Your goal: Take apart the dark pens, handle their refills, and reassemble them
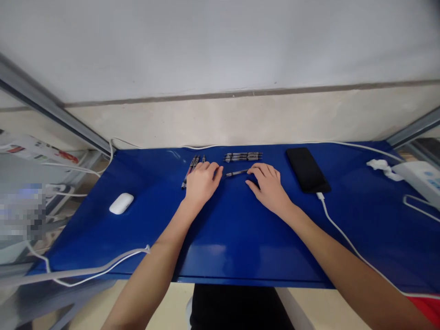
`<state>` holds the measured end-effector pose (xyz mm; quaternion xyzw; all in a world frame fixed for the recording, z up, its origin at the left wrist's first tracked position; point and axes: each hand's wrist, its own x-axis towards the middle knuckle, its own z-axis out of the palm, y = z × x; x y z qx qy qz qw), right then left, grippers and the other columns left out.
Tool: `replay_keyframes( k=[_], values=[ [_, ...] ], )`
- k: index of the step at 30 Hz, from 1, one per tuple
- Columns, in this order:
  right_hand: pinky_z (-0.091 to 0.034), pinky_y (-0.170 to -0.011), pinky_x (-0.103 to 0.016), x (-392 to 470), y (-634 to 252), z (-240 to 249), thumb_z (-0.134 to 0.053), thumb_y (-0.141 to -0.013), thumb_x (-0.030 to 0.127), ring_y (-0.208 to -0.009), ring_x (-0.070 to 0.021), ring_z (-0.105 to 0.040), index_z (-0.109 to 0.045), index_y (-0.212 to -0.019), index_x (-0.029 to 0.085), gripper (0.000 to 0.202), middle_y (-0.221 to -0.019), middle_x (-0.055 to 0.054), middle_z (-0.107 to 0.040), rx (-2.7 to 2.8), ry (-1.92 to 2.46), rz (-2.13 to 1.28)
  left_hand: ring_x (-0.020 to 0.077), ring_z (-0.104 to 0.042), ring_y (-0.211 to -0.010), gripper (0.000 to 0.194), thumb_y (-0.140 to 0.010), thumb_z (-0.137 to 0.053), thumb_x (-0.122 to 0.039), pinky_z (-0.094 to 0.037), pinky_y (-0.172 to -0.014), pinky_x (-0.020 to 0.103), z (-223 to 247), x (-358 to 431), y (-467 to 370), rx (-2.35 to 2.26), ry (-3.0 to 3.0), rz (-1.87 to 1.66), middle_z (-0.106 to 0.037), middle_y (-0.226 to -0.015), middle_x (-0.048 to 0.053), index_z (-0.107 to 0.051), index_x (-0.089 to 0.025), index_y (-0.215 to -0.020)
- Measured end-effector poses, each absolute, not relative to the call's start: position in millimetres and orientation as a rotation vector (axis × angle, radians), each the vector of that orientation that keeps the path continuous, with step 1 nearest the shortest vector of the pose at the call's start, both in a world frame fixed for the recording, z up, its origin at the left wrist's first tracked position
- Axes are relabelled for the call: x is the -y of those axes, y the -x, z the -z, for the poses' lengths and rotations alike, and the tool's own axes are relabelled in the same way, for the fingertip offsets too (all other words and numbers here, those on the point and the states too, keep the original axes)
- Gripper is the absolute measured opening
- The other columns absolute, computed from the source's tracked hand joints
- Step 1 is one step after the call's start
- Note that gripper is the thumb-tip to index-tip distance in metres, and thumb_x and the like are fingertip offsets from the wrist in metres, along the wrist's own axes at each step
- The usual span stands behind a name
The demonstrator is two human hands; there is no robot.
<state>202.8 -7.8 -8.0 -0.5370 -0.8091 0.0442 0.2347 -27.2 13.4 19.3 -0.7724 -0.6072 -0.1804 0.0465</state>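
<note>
A slim pen with a dark tip lies nearly level on the blue table between my two hands. My right hand has its bent fingers at the pen's right end, the thumb lower down and apart from it. Close to the left end, my left hand is curled, palm down; its fingertips are hidden, so what they hold does not show. Behind the single pen, several grey-and-black pens lie side by side in a row. More pens lie slanted by my left hand, which partly covers them.
A black phone with a white charging cable lies to the right. A white earbud case sits to the left. At the far right is a white power strip. The blue table meets a pale wall at its back.
</note>
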Motion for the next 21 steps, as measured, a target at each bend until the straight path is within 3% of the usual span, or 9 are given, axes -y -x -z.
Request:
replay_keyframes(
  k=[3,6,10,15,21],
  values=[
    [-0.045,-0.093,-0.05,7,-202,9,-0.044,-0.103,0.033,-0.118,-0.0347,-0.052,-0.056,-0.134,0.018,0.036,-0.128,-0.018,-0.057,2.221,1.518,-0.085,0.025,-0.057,-0.109,0.032,-0.105,-0.044,-0.041,-0.049,-0.076,0.031,-9,-10,19,1.689,2.496,0.624,-0.066,-0.107,0.011,-0.068,-0.021,-0.111],
    [-0.044,-0.092,-0.049,8,-202,10,-0.046,-0.103,0.033,-0.12,-0.0355,-0.05,-0.061,-0.123,0.019,0.03,-0.131,-0.019,-0.054,2.21,1.536,-0.066,0.0257,-0.054,-0.109,0.03,-0.103,-0.048,-0.042,-0.051,-0.079,0.033,-3,-6,12,1.539,2.616,0.627,-0.063,-0.114,0.011,-0.067,-0.022,-0.113],
    [-0.043,-0.091,-0.047,8,-201,9,-0.044,-0.104,0.03,-0.121,-0.0336,-0.049,-0.062,-0.109,0.021,0.021,-0.131,-0.016,-0.056,2.225,1.499,-0.113,0.0234,-0.055,-0.101,0.024,-0.104,-0.048,-0.035,-0.05,-0.089,0.036,-1,-4,6,1.385,2.737,0.514,-0.063,-0.107,0.009,-0.064,-0.02,-0.111],
    [-0.043,-0.086,-0.043,8,-200,4,-0.041,-0.105,0.028,-0.101,-0.0277,-0.055,-0.061,-0.106,0.02,0.021,-0.114,-0.012,-0.064,2.295,1.421,-0.2,0.0229,-0.059,-0.095,0.024,-0.105,-0.047,-0.035,-0.049,-0.084,0.034,-1,-5,4,1.407,2.707,0.4,-0.065,-0.098,0.008,-0.06,-0.017,-0.097],
    [-0.046,-0.087,-0.043,7,-202,-1,-0.045,-0.105,0.033,-0.097,-0.028,-0.057,-0.063,-0.109,0.017,0.024,-0.108,-0.012,-0.065,2.361,1.367,-0.237,0.0226,-0.06,-0.096,0.026,-0.106,-0.043,-0.036,-0.048,-0.079,0.032,-2,-8,8,1.557,2.664,0.543,-0.069,-0.1,0.008,-0.06,-0.017,-0.104]
  ],
)
